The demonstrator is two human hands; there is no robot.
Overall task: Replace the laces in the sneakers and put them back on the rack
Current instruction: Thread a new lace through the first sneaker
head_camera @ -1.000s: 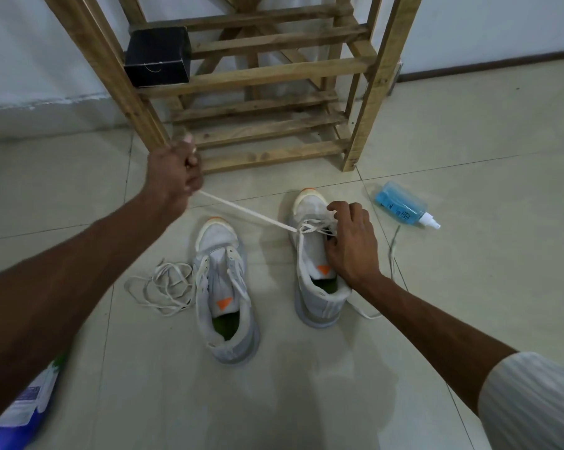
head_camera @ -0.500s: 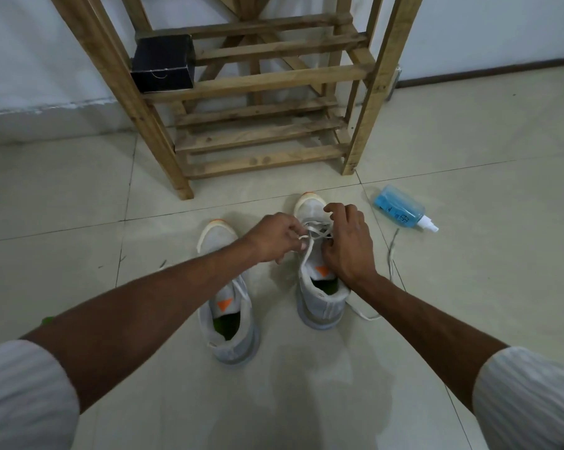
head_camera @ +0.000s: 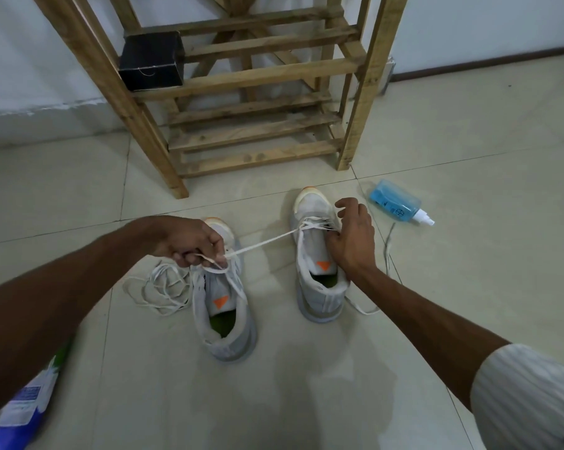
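Left hand: the left hand (head_camera: 190,243) is closed in a fist round the lace (head_camera: 264,243), drawing it sideways, away from the shoe, so the slack runs through the eyelets.
Lace: taut between that fist and the front eyelets of the right sneaker (head_camera: 316,254); its free end loops down over the left sneaker (head_camera: 224,306).
Right hand: the right hand (head_camera: 352,245) has its fingers curled round the side of the right sneaker, forefinger lifted, most likely to hold the shoe down against the pull. Whether it also pinches a lace at the crossing is hard to make out.
Sneakers: both stand on the floor (head_camera: 306,401), toes toward the rack (head_camera: 258,76), within easy reach of its lowest shelf.
Loose lace: a tangled loose lace (head_camera: 159,287) lies just beside the left sneaker, probably set aside there.
Progress: lacing looks barely begun on the right sneaker; neither shoe is on the rack.
Writing: each tongue carries an orange triangle, no words. The blue bottle (head_camera: 394,203) and the packet (head_camera: 24,404) bear print too small to read. The black box (head_camera: 151,60) on the rack shows only a thin white mark.
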